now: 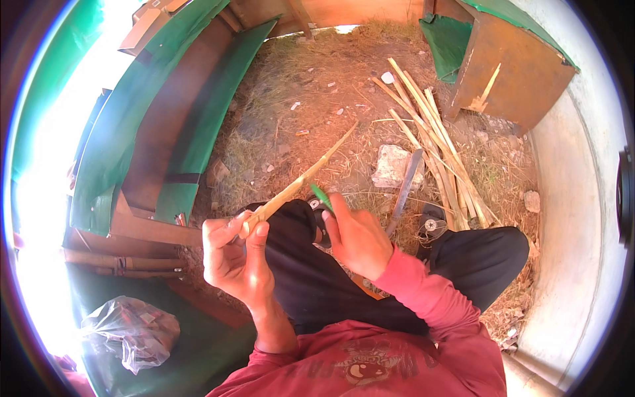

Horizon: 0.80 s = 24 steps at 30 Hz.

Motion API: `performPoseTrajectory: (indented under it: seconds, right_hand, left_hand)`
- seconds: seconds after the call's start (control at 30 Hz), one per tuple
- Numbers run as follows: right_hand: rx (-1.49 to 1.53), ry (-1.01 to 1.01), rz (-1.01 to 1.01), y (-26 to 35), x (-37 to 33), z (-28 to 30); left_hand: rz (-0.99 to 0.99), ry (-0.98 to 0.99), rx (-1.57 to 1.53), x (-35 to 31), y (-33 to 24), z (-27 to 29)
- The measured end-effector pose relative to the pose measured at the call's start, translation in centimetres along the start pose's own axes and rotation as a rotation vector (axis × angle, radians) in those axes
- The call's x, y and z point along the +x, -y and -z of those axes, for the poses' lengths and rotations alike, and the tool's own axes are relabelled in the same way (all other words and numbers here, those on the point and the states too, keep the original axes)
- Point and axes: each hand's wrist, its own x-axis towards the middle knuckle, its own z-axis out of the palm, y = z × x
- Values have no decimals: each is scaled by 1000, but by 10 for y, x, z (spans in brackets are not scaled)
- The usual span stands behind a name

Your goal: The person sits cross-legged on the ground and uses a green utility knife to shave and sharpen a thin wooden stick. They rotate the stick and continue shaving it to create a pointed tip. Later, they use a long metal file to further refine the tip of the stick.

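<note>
- The left hand (238, 258) grasps the near end of a pale wooden strip (291, 190), pinching it between thumb and fingers.
- The strip slants above the left knee, its thick end near and left, its thin tip pointing far and right over the ground (264, 132).
- The right hand (360, 235) is closed around a green-handled tool (321, 196), just right of the strip's middle; whether the tool touches the strip cannot be told, and its working end is too small to make out.
- The person sits with knees apart, in dark trousers (486, 264) and a red long-sleeved top (370, 364).
- Farther right of the hands, a pale stone (391, 165) lies on the ground, with a long dark blade (405, 188) along its right side.
- Right of the blade, a loose pile of long pale strips (440, 145) spreads from near the right foot toward the far side.
- At far right stands a brown panel (516, 79) with green sheeting along its top.
- On the left runs a bench (106, 172) covered in green; nearer, a clear plastic bag (142, 334) sits on a green surface (205, 351).
</note>
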Motion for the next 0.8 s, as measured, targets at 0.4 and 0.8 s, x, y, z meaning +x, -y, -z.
performPoseTrajectory:
  seconds: [0.4,0.8]
  right_hand:
    - [195,5,141,32,-16,1]
    - [118,-8,37,18,-11,-15]
  left_hand:
    - [33,-103,-29,-9,6,6]
    - [1,-107,-39,-10,10,2]
